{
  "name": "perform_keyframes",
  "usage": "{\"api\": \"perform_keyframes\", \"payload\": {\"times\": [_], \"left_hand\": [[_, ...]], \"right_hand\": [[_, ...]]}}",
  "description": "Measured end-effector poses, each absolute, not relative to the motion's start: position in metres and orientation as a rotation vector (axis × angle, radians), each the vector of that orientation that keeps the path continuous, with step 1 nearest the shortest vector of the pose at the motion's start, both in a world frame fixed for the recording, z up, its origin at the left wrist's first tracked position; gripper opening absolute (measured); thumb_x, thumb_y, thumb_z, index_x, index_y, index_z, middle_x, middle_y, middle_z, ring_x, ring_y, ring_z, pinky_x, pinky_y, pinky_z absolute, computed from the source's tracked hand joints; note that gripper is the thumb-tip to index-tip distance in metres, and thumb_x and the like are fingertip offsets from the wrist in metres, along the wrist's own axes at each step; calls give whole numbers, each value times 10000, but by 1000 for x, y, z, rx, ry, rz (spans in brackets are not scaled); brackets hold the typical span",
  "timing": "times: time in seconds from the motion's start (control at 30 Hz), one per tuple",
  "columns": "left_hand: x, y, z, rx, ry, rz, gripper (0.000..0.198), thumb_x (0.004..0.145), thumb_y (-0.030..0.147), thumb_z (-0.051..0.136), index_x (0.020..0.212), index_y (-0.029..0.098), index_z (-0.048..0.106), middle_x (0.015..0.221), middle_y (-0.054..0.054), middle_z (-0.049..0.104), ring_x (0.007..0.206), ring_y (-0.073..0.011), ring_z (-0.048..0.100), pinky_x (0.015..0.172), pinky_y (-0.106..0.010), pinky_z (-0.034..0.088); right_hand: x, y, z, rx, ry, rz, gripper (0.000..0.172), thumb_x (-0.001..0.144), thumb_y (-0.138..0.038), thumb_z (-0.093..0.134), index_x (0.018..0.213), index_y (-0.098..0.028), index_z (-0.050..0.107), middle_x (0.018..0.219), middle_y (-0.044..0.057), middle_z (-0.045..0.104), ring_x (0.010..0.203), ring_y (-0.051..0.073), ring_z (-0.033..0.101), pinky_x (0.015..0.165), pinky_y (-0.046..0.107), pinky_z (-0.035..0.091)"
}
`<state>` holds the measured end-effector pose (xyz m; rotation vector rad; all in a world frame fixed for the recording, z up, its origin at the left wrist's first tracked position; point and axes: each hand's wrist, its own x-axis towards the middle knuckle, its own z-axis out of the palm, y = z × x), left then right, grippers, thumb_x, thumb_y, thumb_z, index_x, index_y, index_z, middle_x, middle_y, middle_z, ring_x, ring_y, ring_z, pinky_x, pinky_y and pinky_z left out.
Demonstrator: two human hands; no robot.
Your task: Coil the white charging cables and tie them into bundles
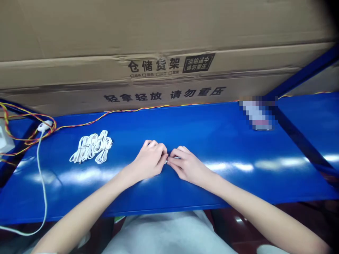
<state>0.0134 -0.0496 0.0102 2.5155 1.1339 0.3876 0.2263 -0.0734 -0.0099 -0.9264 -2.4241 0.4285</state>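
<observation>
My left hand (153, 158) and my right hand (187, 163) meet fingertip to fingertip above the middle of the blue shelf (148, 197). Both are closed in a pinch on a small white cable (166, 162), of which only short bits show between the fingers. A thin dark strand, like a tie, is visible at the fingertips. Most of the cable is hidden behind the fingers. To the left of my hands lie several coiled white cables (91, 146), bound with dark ties and lying side by side.
Behind the shelf stand large cardboard boxes (79, 84) with black print. Twisted red and yellow wires (87, 123) run along the back edge. A white cord (39, 165) hangs at the left beside a white power strip (5, 137). A pixelated object (258, 114) lies at the back right.
</observation>
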Motion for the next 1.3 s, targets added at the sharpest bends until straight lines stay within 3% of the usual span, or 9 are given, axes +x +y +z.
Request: {"api": "perform_keyframes", "payload": {"times": [0.13,0.33,0.5,0.83,0.9,1.07,1.2,1.3], "left_hand": [[14,-42,17,2485,1179,272,98,969,226,549,926,199,632,873,-33,667,896,-237,556,866,-438,394],[14,-6,21,2521,945,213,95,873,212,685,797,220,743,1208,-76,582,1162,-302,456,965,-476,370],[10,15,20,2501,716,139,97,856,203,725,803,261,783,1177,-46,615,1158,-275,473,1025,-478,335],[6,12,17,2414,815,248,78,819,296,806,745,310,826,1057,-34,611,1062,-239,503,949,-379,422],[4,6,19,2390,832,285,84,866,289,761,803,292,817,1038,-30,636,1033,-223,539,950,-375,432],[-10,-32,19,2390,884,421,255,954,331,672,1185,254,748,1132,-63,713,1077,-236,629,1006,-413,462],[-17,-59,4,2468,987,619,247,958,337,677,1178,256,757,1277,-81,714,1251,-291,602,1075,-486,461],[-15,-66,-7,2421,1020,780,219,955,308,693,1158,254,756,1209,-74,753,1195,-272,649,1054,-490,491]], "right_hand": [[226,-75,-12,-942,-2416,389,204,1046,-194,547,972,-166,735,896,73,629,840,196,522,783,360,440],[227,-76,-17,-900,-2380,356,191,1043,-189,561,1004,-168,746,910,72,674,848,189,561,787,354,465],[228,-75,-19,-852,-2358,312,175,1033,-189,583,1000,-166,753,913,77,700,823,185,574,740,343,480],[232,-77,-24,-795,-2252,342,153,1022,-204,629,1095,-209,763,921,52,738,804,165,627,729,322,516],[232,-77,-22,-830,-2290,347,160,1027,-206,617,1086,-213,766,909,59,728,801,169,616,733,329,509],[231,-77,-18,-870,-2355,357,169,1036,-216,593,1060,-213,760,897,56,698,802,178,590,750,346,486],[232,-78,-16,-887,-2348,366,176,1034,-223,594,1109,-213,753,955,73,692,836,186,600,770,351,500],[233,-78,-17,-904,-2348,348,174,1030,-234,600,1109,-219,754,1070,102,690,899,200,627,811,368,527]]}}
